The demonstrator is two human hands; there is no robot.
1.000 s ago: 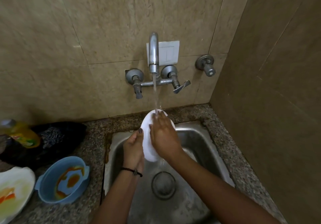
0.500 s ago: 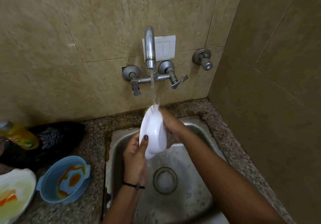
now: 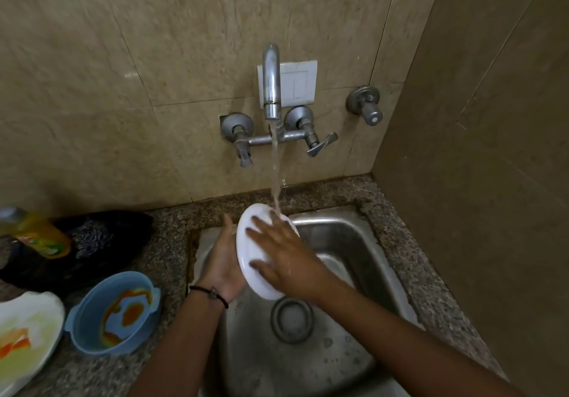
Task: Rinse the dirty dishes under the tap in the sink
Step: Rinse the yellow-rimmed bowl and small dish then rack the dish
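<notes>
Head view: left hand fingers grasp tilted white plate from behind; right hand fingers spread flat across its face, under tap water.

Beige tiled walls w/ speckled granite counter.

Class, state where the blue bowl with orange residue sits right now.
In the head view the blue bowl sits lower left on the counter, left of the sink, beside the stained white plate.
</notes>
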